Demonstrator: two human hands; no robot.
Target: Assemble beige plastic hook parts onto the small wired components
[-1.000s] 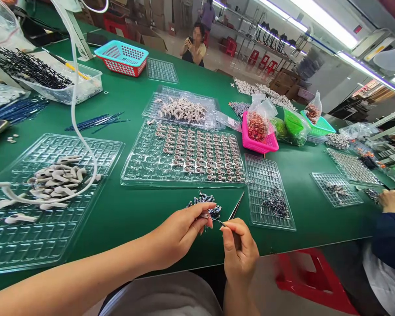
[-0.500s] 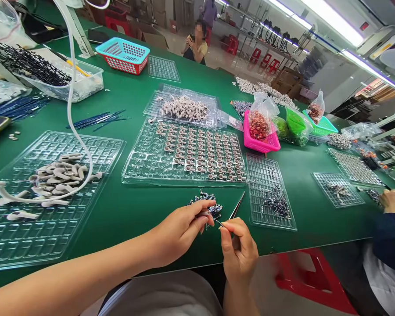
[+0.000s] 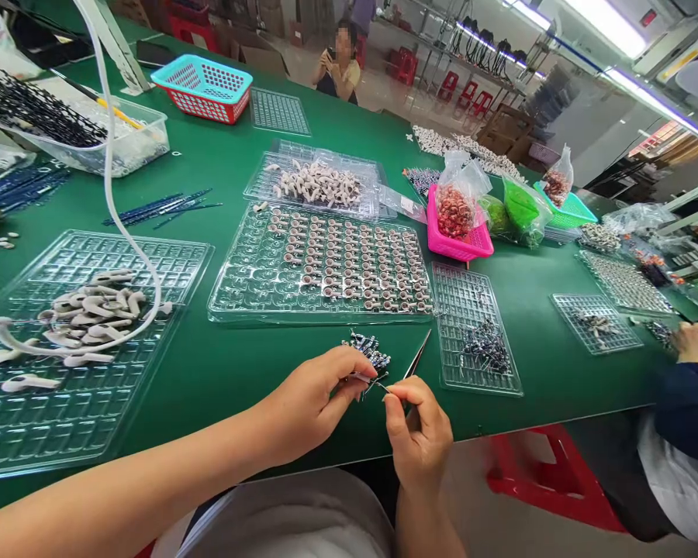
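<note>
- The green table [image 3: 244,364] runs under everything, in front of both my hands and out to either side.
- Left of my left hand, a clear tray [image 3: 40,426] carries a heap of curved pale pieces [image 3: 96,306].
- Straight ahead of my hands, a wide tray [image 3: 238,279] has ringed parts [image 3: 384,263] in its right-hand pockets; many left-hand ones are bare.
- Beyond that, stacked trays [image 3: 256,182] bear another pale heap [image 3: 317,184].
- Just right of my fingertips, a narrow tray [image 3: 450,298] holds dark snippets [image 3: 488,349].
- Far ahead and left, a plastic box [image 3: 145,147] has black sticks [image 3: 40,108] in it.
- Ahead and right, a pink basket [image 3: 465,246] holds a bag of coppery bits [image 3: 454,211].
- My left hand [image 3: 323,395] is pinched on a small pale part [image 3: 361,377], mostly hidden by my fingers; my right hand [image 3: 422,438] pinches thin wire.
- Tweezers [image 3: 419,355] poke out past my right fingers; I can't tell whether I'm holding them.
- A little pile of dark-blue parts [image 3: 369,347] sits just beyond my left fingertips.
- The dark wire [image 3: 382,387] spans the small gap between my fingertips. I'd hold the left side steady, grip close to the wire's end and guide it gently, since a hard tug could bend or pull it loose.
</note>
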